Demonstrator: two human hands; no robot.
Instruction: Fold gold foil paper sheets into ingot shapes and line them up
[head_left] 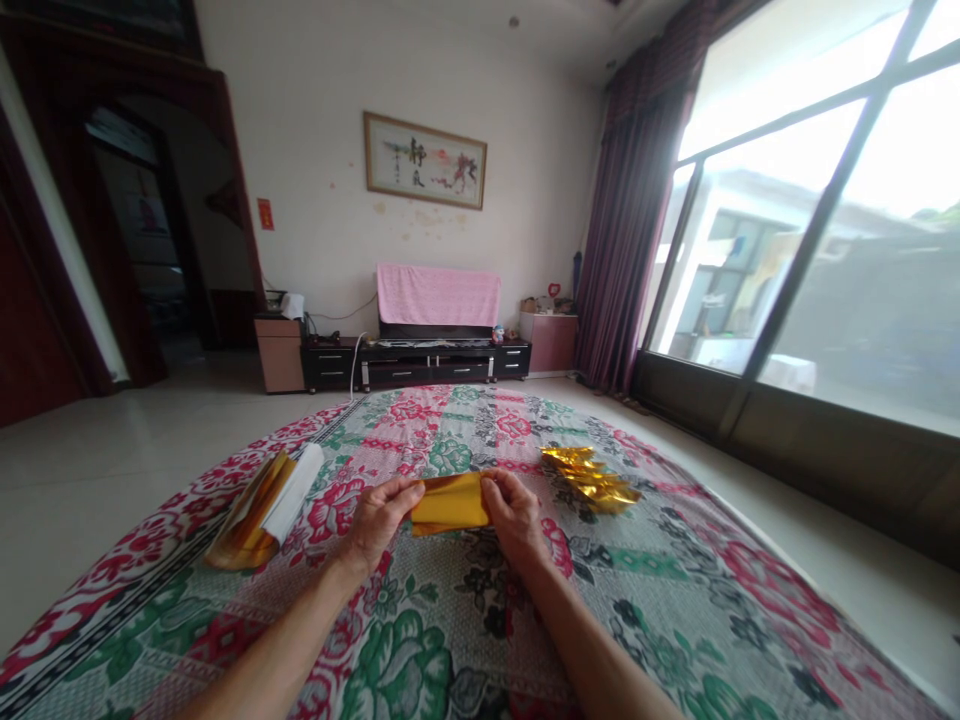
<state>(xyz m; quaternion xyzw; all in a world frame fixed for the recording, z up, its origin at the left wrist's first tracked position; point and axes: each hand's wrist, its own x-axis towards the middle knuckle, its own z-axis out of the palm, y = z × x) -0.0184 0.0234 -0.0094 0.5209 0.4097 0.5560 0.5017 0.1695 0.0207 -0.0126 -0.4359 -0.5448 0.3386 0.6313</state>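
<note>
Both my hands hold one folded sheet of gold foil paper [450, 503] just above a flowered blanket [465, 610]. My left hand [379, 520] pinches its left end, thumb on top. My right hand [514, 515] grips its right end with curled fingers. A stack of gold paper sheets [262, 505] with white backing lies on the blanket to the left of my left hand. A small pile of folded gold paper pieces [592, 480] lies to the right, beyond my right hand.
The blanket is spread on a pale tiled floor [112, 450]. A low black TV cabinet [416, 362] with a pink cloth over the screen stands at the far wall. A large window [810, 250] with purple curtains fills the right side. A dark doorway [142, 240] is at left.
</note>
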